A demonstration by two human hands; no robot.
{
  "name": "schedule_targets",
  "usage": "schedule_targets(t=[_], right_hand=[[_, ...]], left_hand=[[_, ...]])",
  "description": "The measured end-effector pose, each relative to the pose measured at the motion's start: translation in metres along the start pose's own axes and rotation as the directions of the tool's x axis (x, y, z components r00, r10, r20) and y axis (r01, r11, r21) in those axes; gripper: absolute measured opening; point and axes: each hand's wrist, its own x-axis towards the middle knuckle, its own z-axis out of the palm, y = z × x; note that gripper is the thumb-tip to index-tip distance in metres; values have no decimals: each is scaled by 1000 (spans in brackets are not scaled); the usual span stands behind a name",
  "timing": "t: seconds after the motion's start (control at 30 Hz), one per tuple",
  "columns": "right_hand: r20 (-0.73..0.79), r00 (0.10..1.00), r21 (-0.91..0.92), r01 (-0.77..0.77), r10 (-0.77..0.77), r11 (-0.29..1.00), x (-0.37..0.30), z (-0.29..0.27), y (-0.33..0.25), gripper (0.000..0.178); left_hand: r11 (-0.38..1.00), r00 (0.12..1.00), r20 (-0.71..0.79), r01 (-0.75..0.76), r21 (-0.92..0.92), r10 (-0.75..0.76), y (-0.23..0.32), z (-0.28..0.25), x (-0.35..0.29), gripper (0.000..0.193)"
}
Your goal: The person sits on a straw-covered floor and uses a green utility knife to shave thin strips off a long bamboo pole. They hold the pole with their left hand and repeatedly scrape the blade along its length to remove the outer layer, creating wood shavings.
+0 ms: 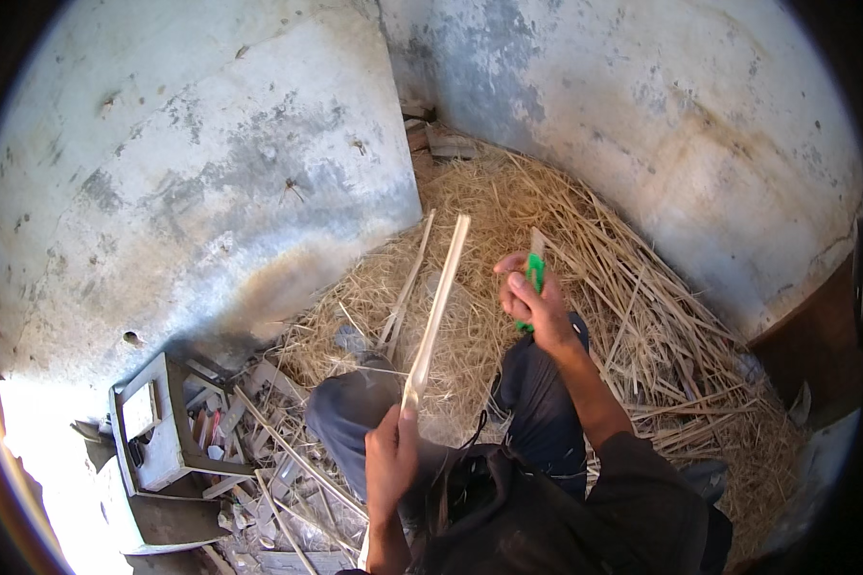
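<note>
Knife is gripped in right hand, pale strip in left hand.

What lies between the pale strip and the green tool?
Fingers of the right hand, with straw-like shavings on the ground behind, in the head view.

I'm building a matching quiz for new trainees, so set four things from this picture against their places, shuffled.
1. Long, pale, flat plant-stalk strip
2. Green-handled, flat-bladed tool
3. Off-white, box-shaped frame
4. Long, dry, tan stalks

A. At the picture's lower left
B. In the right hand
C. Alongside the mottled, pale wall on the picture's right
D. In the left hand

Pairs: 1-D, 2-B, 3-A, 4-C
</note>
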Motion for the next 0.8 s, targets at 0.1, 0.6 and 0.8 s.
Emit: schedule_targets(t=[0.1, 0.6, 0.8], right_hand=[[154, 958, 463, -286, 241, 839, -2, 26, 32, 39], [948, 282, 175, -850, 148, 497, -82, 148, 94, 43], [631, 711, 689, -697, 310, 199, -29, 77, 74, 42]], left_hand=[[951, 963, 267, 120, -285, -41, 19, -5, 15, 39], [935, 512, 859, 316, -163, -23, 78, 65, 42, 46], [908, 672, 738, 338, -246, -50, 67, 30, 40, 48]])
